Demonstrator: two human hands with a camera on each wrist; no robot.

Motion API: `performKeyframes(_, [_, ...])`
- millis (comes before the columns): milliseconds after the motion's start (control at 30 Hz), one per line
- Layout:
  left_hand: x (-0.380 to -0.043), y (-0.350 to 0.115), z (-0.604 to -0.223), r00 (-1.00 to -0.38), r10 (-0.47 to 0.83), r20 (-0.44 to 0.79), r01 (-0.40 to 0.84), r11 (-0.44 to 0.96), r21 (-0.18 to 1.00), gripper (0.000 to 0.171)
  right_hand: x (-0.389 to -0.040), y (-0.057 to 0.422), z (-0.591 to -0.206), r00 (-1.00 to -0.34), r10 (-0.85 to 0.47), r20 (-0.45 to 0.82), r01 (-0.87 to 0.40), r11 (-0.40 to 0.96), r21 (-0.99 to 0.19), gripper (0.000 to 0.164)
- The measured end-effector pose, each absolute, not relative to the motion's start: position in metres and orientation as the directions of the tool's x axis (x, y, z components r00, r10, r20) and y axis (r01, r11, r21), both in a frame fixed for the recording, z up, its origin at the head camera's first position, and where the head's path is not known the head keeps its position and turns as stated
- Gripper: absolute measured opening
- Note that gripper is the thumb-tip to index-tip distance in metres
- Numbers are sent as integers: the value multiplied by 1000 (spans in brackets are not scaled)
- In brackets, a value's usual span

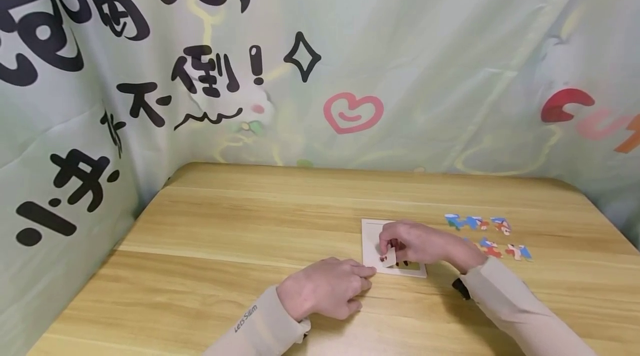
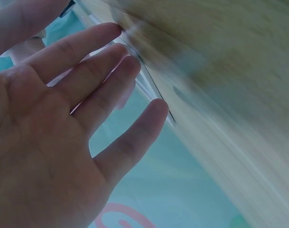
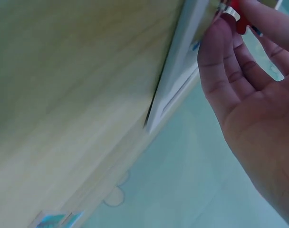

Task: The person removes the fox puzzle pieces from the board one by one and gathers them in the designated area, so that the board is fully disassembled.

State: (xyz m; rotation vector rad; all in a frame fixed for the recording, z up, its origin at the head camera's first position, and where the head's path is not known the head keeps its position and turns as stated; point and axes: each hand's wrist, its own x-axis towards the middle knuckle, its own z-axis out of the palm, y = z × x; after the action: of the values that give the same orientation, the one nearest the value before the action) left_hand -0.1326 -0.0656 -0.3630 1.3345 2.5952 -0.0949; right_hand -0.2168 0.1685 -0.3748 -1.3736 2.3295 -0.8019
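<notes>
A white-bordered puzzle board (image 1: 370,242) lies on the wooden table, with dark and greenish printing showing at its lower right. My right hand (image 1: 412,242) is over the board and pinches a small puzzle piece (image 1: 390,258) between thumb and fingers. Red and white parts of that puzzle piece (image 3: 240,21) show at the fingertips in the right wrist view. My left hand (image 1: 327,287) rests at the board's near left corner, index fingertip touching the edge. Its fingers (image 2: 99,97) are spread and fairly straight in the left wrist view, and the palm holds nothing.
Several colourful puzzle pieces (image 1: 501,225) lie in two rough rows right of the board, beyond the right forearm. The wooden table (image 1: 240,228) reaches back to a printed curtain (image 1: 425,67), which also hangs along the left side.
</notes>
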Motion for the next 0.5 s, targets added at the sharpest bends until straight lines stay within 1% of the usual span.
performKeyframes(167, [-132,-65,-361,-570,787,-235,805,593,34,34,-213,172,-371,-502,-865,16,-695,393,-603,32])
performKeyframes(267, [-132,-65,-361,-577,777,-251,796,604,41,37,-211,174,-370,-502,-864,33,-703,385,-598,24])
performKeyframes(367, [-131,-66,-361,-579,774,-257,792,609,51,40,-212,173,-371,-490,-870,56,-727,373,-577,17])
performKeyframes(500, [-131,-65,-362,-572,782,-249,798,601,54,40,-215,172,-370,-470,-880,75,-750,353,-559,15])
